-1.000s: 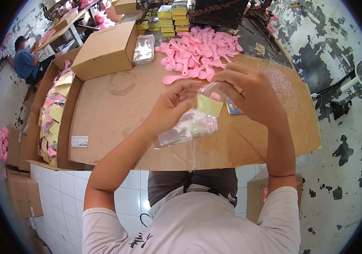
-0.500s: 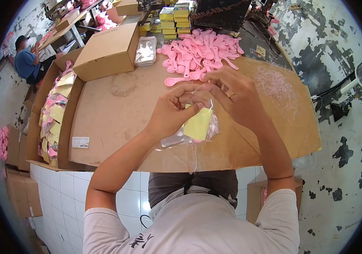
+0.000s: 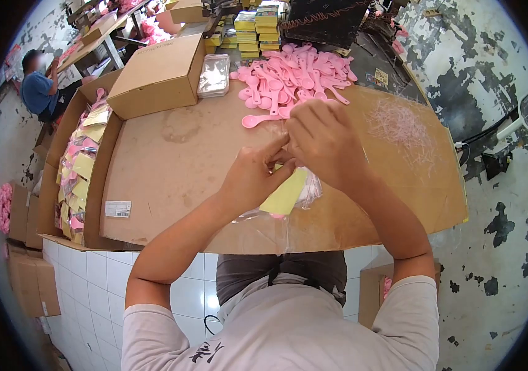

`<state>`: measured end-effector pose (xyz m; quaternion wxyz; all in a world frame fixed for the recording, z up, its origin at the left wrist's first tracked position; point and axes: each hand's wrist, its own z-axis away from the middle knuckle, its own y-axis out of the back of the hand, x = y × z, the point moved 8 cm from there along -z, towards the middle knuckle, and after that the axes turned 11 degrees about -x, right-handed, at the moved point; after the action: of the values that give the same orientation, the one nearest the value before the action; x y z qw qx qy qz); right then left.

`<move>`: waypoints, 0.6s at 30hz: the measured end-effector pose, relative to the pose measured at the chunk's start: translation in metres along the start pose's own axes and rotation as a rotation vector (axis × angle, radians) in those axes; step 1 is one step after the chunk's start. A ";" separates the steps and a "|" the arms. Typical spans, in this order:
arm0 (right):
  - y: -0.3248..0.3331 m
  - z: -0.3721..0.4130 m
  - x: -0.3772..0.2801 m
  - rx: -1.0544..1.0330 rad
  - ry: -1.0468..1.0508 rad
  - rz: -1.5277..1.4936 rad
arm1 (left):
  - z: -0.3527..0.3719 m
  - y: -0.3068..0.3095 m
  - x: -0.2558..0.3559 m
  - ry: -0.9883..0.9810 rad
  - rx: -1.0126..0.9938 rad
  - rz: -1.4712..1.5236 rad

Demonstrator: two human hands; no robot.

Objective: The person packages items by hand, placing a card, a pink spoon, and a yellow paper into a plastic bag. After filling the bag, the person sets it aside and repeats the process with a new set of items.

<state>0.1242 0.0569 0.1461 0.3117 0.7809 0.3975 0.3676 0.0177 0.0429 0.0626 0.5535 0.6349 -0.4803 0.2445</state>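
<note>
A clear plastic bag with a yellow card (image 3: pixel 285 193) in it hangs just above the table, tilted. A bit of pink shows below the card. My left hand (image 3: pixel 253 176) is closed on the bag near its top, thumb over the front. Close against it, my right hand (image 3: pixel 327 145) has its fingers curled in at the bag's upper edge. The fingertips of both hands nearly meet, and they hide the bag's opening. Beyond them lies a heap of pink spoons (image 3: pixel 301 74), with one spoon (image 3: pixel 258 120) at its near edge.
An open carton (image 3: pixel 108 157) of packed bags stands at left, beside a closed cardboard box (image 3: pixel 156 77). A stack of clear bags (image 3: pixel 214 75) and yellow card stacks (image 3: pixel 258 31) are at the back. Thin clear strips (image 3: pixel 403 127) lie at right. A seated person (image 3: pixel 38 93) is far left.
My right hand has come down and left, its fingers curling in closer to my left hand. The bag and yellow card have tilted, their lower end swinging slightly left.
</note>
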 end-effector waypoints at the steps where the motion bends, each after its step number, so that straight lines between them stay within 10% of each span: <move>1: -0.001 0.000 0.009 0.011 -0.052 -0.065 | 0.000 -0.002 0.000 -0.001 0.021 0.054; 5: 0.012 0.013 0.068 0.124 -0.149 -0.385 | -0.001 -0.004 -0.008 0.037 -0.015 0.343; 7: -0.015 0.048 0.112 -0.162 -0.556 -1.250 | -0.003 -0.003 -0.011 0.079 -0.010 0.474; 11: 0.000 0.133 0.201 0.008 -0.404 -1.881 | -0.006 -0.003 -0.021 0.050 -0.008 0.555; 14: -0.020 0.200 0.267 -0.182 -0.936 -0.902 | -0.005 -0.002 -0.016 0.089 0.009 0.526; 15: -0.031 0.240 0.283 -0.496 -0.804 -0.083 | -0.004 -0.004 -0.017 0.086 0.017 0.524; 18: -0.020 0.270 0.279 -0.247 -0.843 0.038 | -0.007 -0.004 -0.025 0.068 0.043 0.513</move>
<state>0.4536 0.2511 0.0773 0.5308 0.8267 0.1740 0.0671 0.0127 0.0579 0.0417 0.4755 0.4953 -0.6016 0.4083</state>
